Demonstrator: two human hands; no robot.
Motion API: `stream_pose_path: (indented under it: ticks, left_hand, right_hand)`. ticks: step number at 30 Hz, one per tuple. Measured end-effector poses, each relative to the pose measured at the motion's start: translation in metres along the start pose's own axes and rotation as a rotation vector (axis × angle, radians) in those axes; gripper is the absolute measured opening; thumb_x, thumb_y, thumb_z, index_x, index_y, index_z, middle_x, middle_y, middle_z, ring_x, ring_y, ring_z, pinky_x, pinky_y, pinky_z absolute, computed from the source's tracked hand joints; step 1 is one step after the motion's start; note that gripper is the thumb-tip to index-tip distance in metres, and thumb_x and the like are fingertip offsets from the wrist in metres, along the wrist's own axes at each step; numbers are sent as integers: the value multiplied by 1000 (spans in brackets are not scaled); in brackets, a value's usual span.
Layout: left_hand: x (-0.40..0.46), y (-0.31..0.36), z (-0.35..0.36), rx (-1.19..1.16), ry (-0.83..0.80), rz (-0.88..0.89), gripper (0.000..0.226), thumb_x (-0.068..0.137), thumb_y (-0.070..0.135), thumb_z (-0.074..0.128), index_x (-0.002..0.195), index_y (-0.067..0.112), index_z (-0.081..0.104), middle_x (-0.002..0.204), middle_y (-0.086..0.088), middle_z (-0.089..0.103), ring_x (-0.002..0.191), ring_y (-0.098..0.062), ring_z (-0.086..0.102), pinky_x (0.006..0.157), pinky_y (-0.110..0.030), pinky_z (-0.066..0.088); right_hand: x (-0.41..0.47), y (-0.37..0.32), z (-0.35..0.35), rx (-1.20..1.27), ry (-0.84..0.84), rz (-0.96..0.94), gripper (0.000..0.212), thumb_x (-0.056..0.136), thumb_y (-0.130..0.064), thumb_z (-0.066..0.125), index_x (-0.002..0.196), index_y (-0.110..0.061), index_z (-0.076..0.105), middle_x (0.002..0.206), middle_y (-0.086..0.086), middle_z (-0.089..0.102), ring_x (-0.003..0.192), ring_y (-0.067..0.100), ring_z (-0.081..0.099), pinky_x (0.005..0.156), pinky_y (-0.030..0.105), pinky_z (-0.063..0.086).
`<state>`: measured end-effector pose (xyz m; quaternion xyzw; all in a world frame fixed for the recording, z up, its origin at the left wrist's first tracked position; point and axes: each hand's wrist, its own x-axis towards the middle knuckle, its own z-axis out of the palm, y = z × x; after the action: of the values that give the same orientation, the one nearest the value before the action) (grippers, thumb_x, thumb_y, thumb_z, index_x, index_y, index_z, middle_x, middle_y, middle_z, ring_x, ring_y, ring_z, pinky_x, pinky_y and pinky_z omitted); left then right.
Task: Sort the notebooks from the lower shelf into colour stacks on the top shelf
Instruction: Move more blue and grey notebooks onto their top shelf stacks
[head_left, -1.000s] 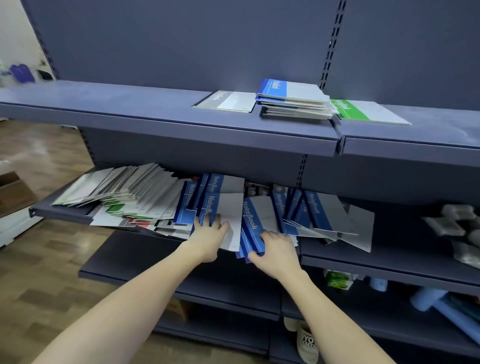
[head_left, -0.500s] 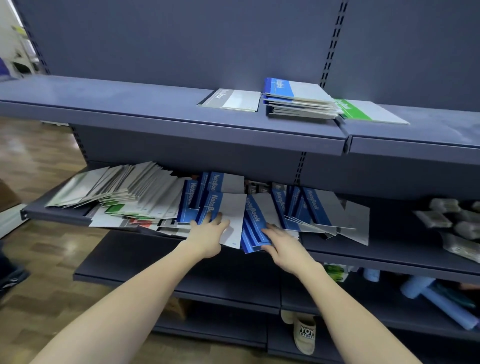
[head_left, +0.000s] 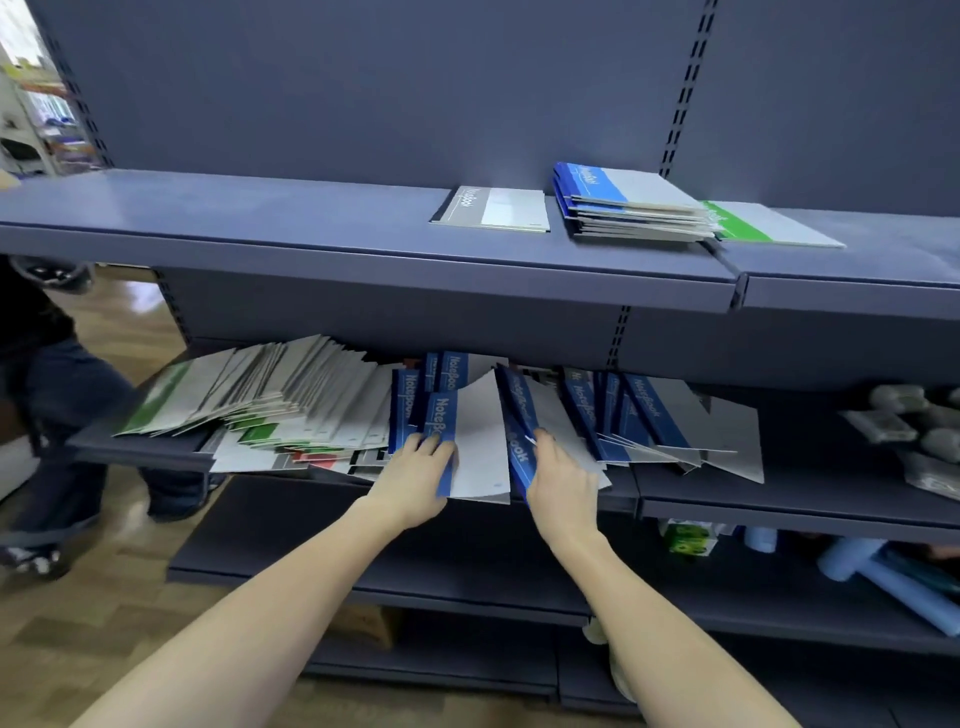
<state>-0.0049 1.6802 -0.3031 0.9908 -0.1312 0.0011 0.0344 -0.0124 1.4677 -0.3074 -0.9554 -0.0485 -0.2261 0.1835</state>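
On the top shelf (head_left: 311, 244) lie a grey notebook (head_left: 491, 208), a stack of blue notebooks (head_left: 628, 208) and a green notebook (head_left: 769, 223). The lower shelf (head_left: 779, 499) holds a fanned pile of mixed notebooks (head_left: 270, 395) on the left and several blue notebooks (head_left: 649, 415) on the right. My left hand (head_left: 415, 478) lies with straight fingers on the spine of a blue-and-white notebook (head_left: 478, 441). My right hand (head_left: 563, 483) rests flat on a tilted bundle of blue notebooks (head_left: 519, 415) just to its right. Whether either thumb reaches under is hidden.
A person in dark trousers (head_left: 52, 389) stands at the left end of the shelving. Wrapped grey packets (head_left: 909, 426) lie on the lower shelf at right. Below are a green box (head_left: 685, 538), blue rolls (head_left: 883, 577), a cardboard box (head_left: 363, 623) and a slipper (head_left: 618, 670).
My right hand slid up and left onto the blue bundle, which now tilts more steeply. My left hand stayed on the blue-and-white notebook. A person came into view at the left.
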Motion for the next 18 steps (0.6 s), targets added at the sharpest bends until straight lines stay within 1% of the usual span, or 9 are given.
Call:
stream_pose_path:
  ticks: [3,5,7,9,10,12,14,16,18]
  left_hand:
    - [0,-8,1,-61,22,-6,77,82,26,65,150,12,30,149,-7,40,132,-29,33,109,-38,35]
    - [-1,-13,1,-54,32,13,71,82,28,63,146,13,36,146,-6,42,129,-28,36,108,-36,35]
    - [-2,-18,0,-25,47,35,61,83,29,62,140,14,44,143,-7,44,125,-28,38,105,-33,35]
    - [-2,-21,-1,-12,60,40,57,83,29,62,136,14,48,139,-7,48,121,-27,40,102,-33,37]
    - [-2,-22,-1,-12,66,38,56,83,29,62,135,14,48,137,-7,49,119,-27,40,101,-32,38]
    - [-1,-22,-1,-11,79,41,56,83,30,63,135,14,48,134,-6,50,119,-26,40,100,-32,38]
    - [0,-23,-1,0,84,48,55,83,29,63,134,14,48,134,-6,50,119,-26,40,101,-32,38]
    - [-1,-24,0,15,71,43,54,84,26,63,135,14,48,137,-7,48,121,-27,40,102,-32,37]
    - [-3,-26,0,29,60,12,52,85,18,62,135,12,48,140,-9,47,122,-29,41,102,-34,38]
  right_hand:
    - [-4,-15,6,1,-42,-57,48,68,8,71,112,-9,62,85,2,68,73,26,67,52,27,30]
    - [-6,-21,9,-25,-61,-56,46,75,4,67,118,-10,58,83,4,67,71,28,66,52,30,32]
    - [-3,-26,7,-28,-104,60,44,87,1,53,130,-10,49,84,6,64,69,33,59,58,33,33]
    - [3,-28,7,-43,-125,110,45,92,1,43,135,-12,43,90,7,63,69,33,51,61,35,32]
    - [4,-28,8,-47,-135,97,43,94,-1,42,135,-13,42,94,7,64,72,34,53,62,35,33]
    - [3,-31,9,-23,-130,55,31,99,-7,43,129,-14,46,96,5,67,78,34,60,61,36,35]
    - [1,-30,13,-25,-93,7,8,101,-15,51,108,-13,51,77,3,65,62,32,57,53,33,32]
    - [0,-28,14,-31,-35,5,12,101,-23,56,96,-12,52,61,0,55,50,29,46,47,32,31]
    - [2,-27,11,-12,-53,1,17,103,-29,51,98,-13,52,64,-1,52,53,27,47,49,33,35]
